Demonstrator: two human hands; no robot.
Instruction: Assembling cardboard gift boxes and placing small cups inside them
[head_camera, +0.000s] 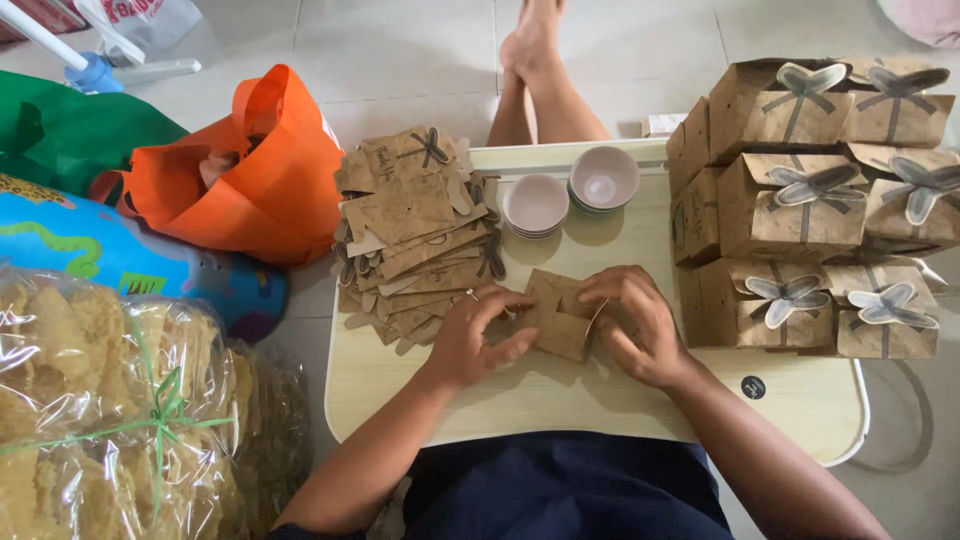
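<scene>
Hands: left hand (470, 335) + right hand (635, 325) both pinching flat brown box blank (560, 318) btwn them on lap tray (560, 400), flat blanks pile (415, 230) past left, folded boxes (810, 210) beside right, small bowls (570, 192) ahead.

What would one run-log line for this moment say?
left hand: on flat brown box | right hand: folding it | flat stack left | finished boxes right

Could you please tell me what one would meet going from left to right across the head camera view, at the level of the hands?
Clear bag of crackers → stack of flat brown cardboard pieces → left hand → brown piece being folded → right hand → folded brown boxes.
</scene>
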